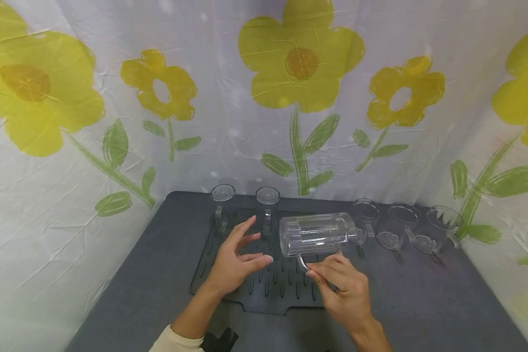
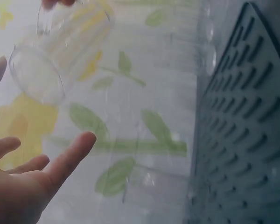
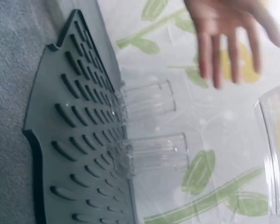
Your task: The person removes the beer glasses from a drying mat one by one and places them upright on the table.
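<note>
A cream sleeve (image 1: 176, 341) leads to a spread, empty left hand (image 1: 236, 264) as the right hand (image 1: 345, 287) pinches the handle (image 1: 302, 263) of a sideways glass mug (image 1: 314, 234) above a ridged mat (image 1: 266, 304), where a slipping pinch could send it crashing down.

The held mug (image 1: 312, 237) is clear and colourless, like the mugs (image 1: 267, 196) at far left and far right. The surface (image 1: 413, 303) is dark grey; the mat (image 1: 290, 296) is dark grey too, patterned with rows of ridges. The whitish curtain (image 1: 229, 146) bears yellow flowers (image 1: 268, 49) with green leaves (image 1: 321, 134). The sleeve (image 1: 176, 341) is cream.
</note>
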Demonstrator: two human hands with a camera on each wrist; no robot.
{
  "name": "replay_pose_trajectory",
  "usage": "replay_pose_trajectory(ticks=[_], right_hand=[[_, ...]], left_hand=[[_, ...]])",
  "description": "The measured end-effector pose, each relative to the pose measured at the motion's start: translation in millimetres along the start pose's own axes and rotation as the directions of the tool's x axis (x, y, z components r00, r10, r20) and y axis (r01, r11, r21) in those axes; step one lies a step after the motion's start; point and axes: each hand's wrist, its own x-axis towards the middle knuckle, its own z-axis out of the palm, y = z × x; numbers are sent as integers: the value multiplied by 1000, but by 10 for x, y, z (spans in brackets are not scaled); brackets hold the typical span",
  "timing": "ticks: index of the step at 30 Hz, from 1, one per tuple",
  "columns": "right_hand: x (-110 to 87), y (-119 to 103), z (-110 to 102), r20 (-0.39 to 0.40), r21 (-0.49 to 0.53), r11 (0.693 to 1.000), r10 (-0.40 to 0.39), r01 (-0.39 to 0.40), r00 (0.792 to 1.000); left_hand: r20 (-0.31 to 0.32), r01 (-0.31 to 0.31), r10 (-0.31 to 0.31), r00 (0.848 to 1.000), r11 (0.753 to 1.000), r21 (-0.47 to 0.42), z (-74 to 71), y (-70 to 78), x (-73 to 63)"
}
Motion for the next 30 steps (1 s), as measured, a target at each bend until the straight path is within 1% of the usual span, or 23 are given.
replay_pose_trajectory(ticks=[5, 9, 11, 16, 20, 22, 26, 28, 30], right_hand=[[-70, -1, 57, 6, -33, 999, -8, 8, 1000], [-97, -7, 85, 6, -43, 999, -17, 17, 1000], [-106, -9, 93, 5, -45, 999, -22, 22, 1000], [-145, -3, 117, 13, -46, 998, -39, 40, 999], [-173, -15, 134, 36, -42, 998, -36, 37, 999], [-180, -26, 132, 55, -49, 999, -16, 19, 998], [-195, -53, 114, 82, -109, 994, 33, -24, 996], [-209, -52, 100, 50, -136, 990, 49, -42, 998], [-226, -42, 83, -34, -136, 989, 61, -65, 998]], left_hand=[[30, -26, 27, 999, 999, -32, 149, 40, 111], [41, -45, 47, 998, 998, -41, 206, 33, 145], [40, -47, 48, 998, 999, -23, 226, 24, 152], [49, -26, 25, 998, 999, 23, 262, 3, 149], [49, -6, 5, 999, 999, 34, 269, -10, 139], [41, 3, -5, 999, 999, 45, 265, -24, 136], [24, 27, -29, 999, 998, 58, 256, -59, 133], [12, 35, -35, 999, 998, 54, 253, -73, 131], [-2, 45, -45, 999, 998, 47, 246, -86, 126]])
